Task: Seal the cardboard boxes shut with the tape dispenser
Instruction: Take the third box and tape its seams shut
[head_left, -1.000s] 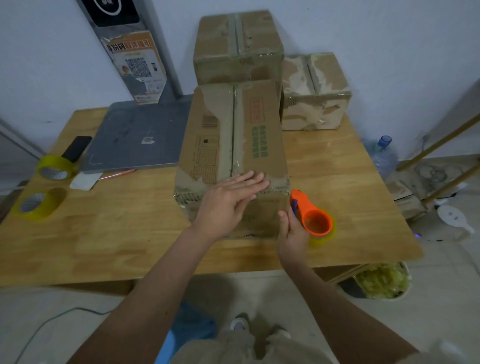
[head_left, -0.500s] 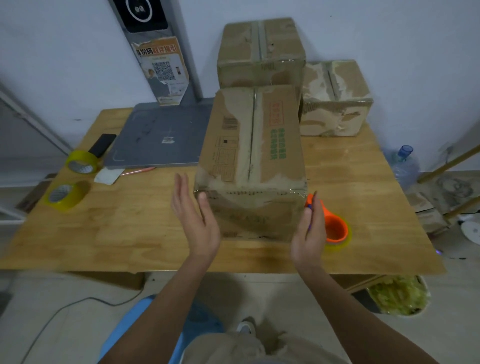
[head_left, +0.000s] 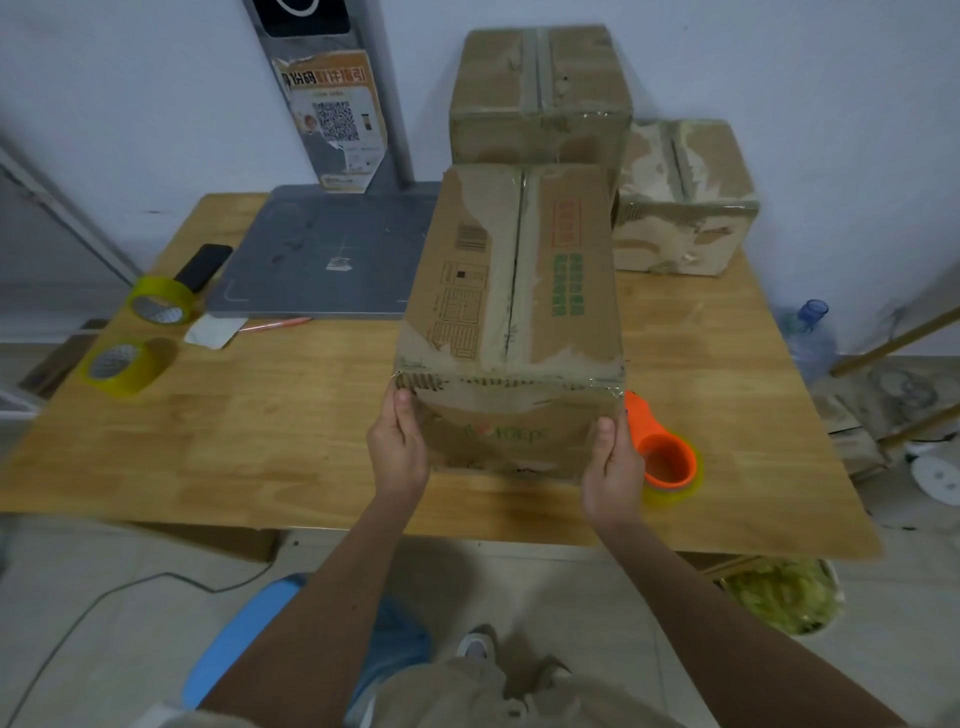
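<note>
The box stands at the middle of the wooden surface, its long top running from 6 toward 12 o'clock, flaps closed along a center seam with clear tape over it. The left hand presses against the box's near left corner, thumb on the front face and fingers wrapped round the side, gripping the box. The right hand does the same at the near right corner, thumb on the front face, closed on the box. Whether the box is lifted off the surface cannot be told.

The orange dispenser, with a yellowish roll on it, lies on the surface at 3 o'clock from the right hand, just beside it and untouched. Two more boxes sit at 12 and 1 o'clock: a tall one against the wall and a lower one beside it, both patched with tape.

At 9 o'clock lie two yellow tape rolls, a dark phone, a white card and a pen. A grey slab lies flat at 11 o'clock.
</note>
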